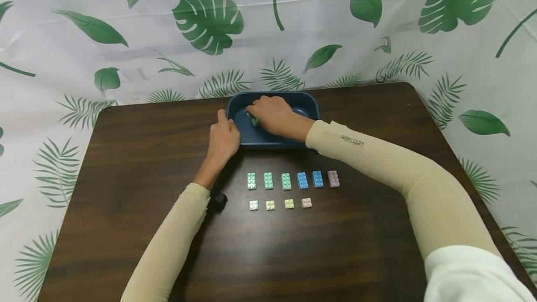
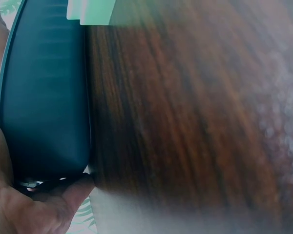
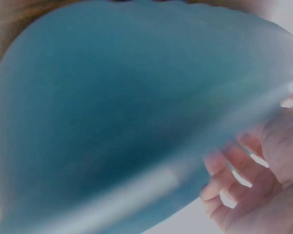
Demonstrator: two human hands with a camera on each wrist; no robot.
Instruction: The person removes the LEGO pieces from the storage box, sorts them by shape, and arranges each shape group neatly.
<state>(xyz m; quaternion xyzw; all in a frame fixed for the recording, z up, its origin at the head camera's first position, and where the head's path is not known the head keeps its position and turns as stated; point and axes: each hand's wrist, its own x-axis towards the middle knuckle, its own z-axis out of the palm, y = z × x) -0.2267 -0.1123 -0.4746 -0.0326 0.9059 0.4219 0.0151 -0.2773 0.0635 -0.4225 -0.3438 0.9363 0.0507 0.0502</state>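
A dark blue bin (image 1: 277,144) stands at the far side of the table. My left hand (image 1: 224,140) grips its left end, and the left wrist view shows the fingers (image 2: 78,192) against that end wall. My right hand (image 1: 272,112) reaches down inside the bin, back of the hand up. Green bricks (image 1: 254,121) lie on the bin floor right at its fingertips; whether it pinches one, I cannot tell. In the right wrist view the bent fingers (image 3: 222,183) show beside the blurred bin wall (image 3: 97,107).
On the near side of the bin, larger bricks stand in a row, from green (image 1: 268,181) through blue (image 1: 317,179) to pink (image 1: 333,178). Nearer lies a row of small pale bricks (image 1: 289,203). A black object (image 1: 217,202) sits by the left wrist. A leaf-patterned cloth (image 1: 293,27) hangs behind.
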